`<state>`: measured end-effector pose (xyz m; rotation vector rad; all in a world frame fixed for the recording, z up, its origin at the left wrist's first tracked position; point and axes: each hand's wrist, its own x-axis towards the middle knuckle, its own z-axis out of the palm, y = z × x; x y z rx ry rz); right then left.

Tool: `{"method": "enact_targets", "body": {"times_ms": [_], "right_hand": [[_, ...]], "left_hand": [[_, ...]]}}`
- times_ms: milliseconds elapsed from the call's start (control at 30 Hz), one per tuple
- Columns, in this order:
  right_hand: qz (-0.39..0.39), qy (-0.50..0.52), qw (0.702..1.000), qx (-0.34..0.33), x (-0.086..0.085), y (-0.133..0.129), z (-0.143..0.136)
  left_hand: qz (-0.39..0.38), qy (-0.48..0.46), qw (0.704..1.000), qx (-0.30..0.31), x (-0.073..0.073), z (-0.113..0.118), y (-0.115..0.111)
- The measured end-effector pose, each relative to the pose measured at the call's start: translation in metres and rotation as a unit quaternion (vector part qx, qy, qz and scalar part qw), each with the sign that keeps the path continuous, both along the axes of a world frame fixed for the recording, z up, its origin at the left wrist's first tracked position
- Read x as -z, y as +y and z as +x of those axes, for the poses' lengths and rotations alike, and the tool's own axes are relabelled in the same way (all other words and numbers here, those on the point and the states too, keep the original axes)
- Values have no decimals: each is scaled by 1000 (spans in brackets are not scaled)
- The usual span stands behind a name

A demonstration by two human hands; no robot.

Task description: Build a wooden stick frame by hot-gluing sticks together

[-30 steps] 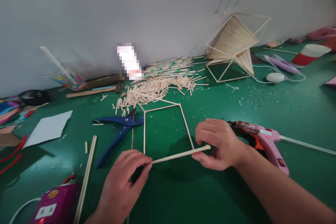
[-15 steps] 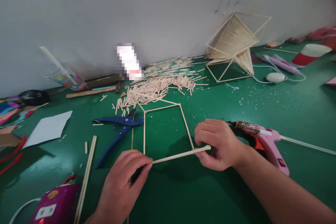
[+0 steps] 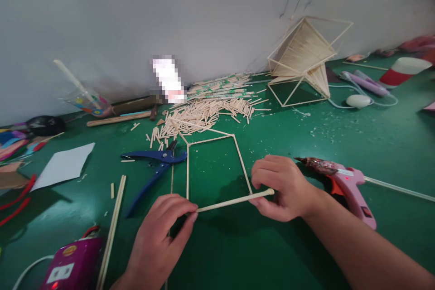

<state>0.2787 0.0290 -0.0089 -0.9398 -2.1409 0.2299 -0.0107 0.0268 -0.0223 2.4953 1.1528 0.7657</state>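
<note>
A thin wooden stick [image 3: 224,202] forms the near side of a square frame of wooden sticks [image 3: 240,158]. My left hand [image 3: 159,235] pinches the stick's left end, at the frame's near left corner, between thumb and fingertips. At the near right corner, my right hand [image 3: 277,186] has its fingers curled around the frame; the stick passes over its thumb and its right end sticks out past the corner. More thin sticks of the frame run back toward the pile and down the left side, partly hidden behind my left hand.
Left of the frame lie a blue cutter [image 3: 163,158] and long sticks [image 3: 112,231]. A pink hot glue gun [image 3: 353,181] rests at right. Behind are a pile of short sticks [image 3: 204,115], a finished-looking stick model [image 3: 302,59] and a paper cup [image 3: 401,72]. A purple power socket [image 3: 73,263] stands front left.
Both hands keep their grips on the stick and frame. The whole view has shifted very slightly; nothing else visibly differs.
</note>
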Motion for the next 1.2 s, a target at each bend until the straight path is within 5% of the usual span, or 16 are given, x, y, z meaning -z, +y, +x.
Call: {"method": "enact_targets", "body": {"times_ms": [1200], "right_hand": [[-13, 14, 1000, -2, 1, -1, -2]], "left_hand": [[5, -16, 1000, 11, 1, 0, 0]]}}
